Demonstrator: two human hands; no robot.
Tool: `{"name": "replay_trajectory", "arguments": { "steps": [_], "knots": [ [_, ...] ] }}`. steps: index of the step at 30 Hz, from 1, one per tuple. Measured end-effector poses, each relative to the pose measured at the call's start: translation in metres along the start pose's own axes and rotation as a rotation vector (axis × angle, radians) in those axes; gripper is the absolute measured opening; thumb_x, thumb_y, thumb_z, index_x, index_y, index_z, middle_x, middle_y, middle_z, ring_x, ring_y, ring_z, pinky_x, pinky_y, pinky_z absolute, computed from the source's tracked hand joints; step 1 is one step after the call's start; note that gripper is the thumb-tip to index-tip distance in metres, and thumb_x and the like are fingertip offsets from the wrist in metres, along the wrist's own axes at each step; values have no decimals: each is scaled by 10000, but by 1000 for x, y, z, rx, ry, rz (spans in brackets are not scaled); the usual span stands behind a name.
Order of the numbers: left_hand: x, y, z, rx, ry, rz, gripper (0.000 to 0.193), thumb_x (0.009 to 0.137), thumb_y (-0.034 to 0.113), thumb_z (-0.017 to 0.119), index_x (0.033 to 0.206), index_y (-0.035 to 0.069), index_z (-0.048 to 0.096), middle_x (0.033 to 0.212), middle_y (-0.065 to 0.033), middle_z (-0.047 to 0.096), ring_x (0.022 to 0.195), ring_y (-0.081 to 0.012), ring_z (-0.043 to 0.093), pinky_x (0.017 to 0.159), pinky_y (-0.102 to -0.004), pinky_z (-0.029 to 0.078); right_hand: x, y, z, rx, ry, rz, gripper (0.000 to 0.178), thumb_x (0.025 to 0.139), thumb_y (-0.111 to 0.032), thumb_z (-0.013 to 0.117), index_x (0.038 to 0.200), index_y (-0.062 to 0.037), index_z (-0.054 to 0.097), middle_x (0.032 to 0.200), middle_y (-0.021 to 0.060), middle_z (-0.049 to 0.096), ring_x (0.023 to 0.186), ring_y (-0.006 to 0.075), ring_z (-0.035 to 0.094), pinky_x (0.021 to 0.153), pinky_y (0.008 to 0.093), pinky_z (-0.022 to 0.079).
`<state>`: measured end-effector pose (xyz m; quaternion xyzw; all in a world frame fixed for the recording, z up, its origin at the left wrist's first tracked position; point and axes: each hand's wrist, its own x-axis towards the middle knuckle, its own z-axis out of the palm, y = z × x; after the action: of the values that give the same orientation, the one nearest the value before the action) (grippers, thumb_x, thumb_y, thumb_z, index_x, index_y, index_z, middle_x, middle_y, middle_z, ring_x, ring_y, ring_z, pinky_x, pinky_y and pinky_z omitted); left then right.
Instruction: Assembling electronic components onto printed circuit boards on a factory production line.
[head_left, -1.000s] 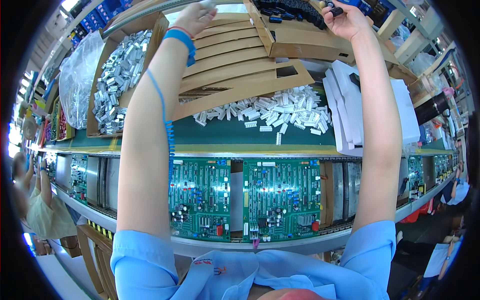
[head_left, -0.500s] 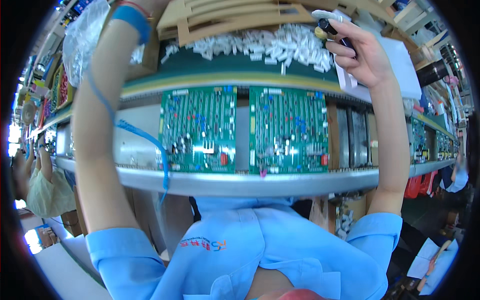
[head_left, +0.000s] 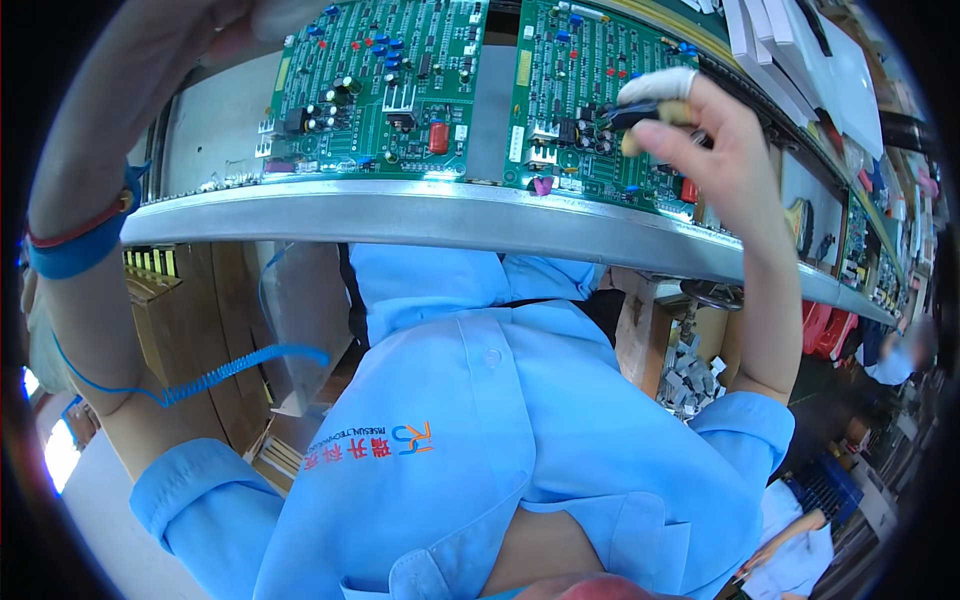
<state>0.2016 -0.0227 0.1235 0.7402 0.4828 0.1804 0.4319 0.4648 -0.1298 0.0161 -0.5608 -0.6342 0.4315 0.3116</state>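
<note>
Metal rail (head_left: 450, 215) is crossing at 12 o'clock, right hand (head_left: 732, 160) is pinching a dark component (head_left: 632, 115) in its fingers at 1, over a green board (head_left: 585, 90), probably needing a light, steady grip; left hand (head_left: 240, 30) is blurring at 11, can't tell its fingers.

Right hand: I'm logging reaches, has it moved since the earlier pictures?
Yes: the right hand has come nearer the silver front rail, over a green circuit board.
</note>
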Motion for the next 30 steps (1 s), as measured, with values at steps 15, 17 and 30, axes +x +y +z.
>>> {"name": "replay_trajectory", "arguments": {
  "steps": [15, 17, 30],
  "knots": [
    [11, -49, 31, 75, -348, 40, 259, 920, 167, 670, 1097, -19, 638, 955, -92, 687, 881, -132, 640, 789, -254, 530, -22, 7, 52, -865, 182, -321, 297, 738, -226, 787, 981, -80, 700, 869, 41, 618, 612, 202, 627, 495, 310, 468],
    [14, -53, 31, 83, -363, 52, 265, 920, 178, 668, 1098, -17, 643, 961, -95, 689, 880, -141, 644, 794, -259, 529, -21, 5, 52, -878, 157, -313, 296, 735, -223, 788, 978, -77, 700, 854, 39, 613, 606, 200, 624, 489, 311, 465],
    [11, -52, 38, -30, -481, -23, 260, 937, 169, 644, 1125, -4, 603, 941, -61, 713, 837, -108, 647, 728, -238, 509, -19, -3, 41, -993, 150, -321, 369, 715, -307, 797, 992, -86, 693, 779, 32, 590, 607, 202, 621, 485, 326, 467]
  ]
}}
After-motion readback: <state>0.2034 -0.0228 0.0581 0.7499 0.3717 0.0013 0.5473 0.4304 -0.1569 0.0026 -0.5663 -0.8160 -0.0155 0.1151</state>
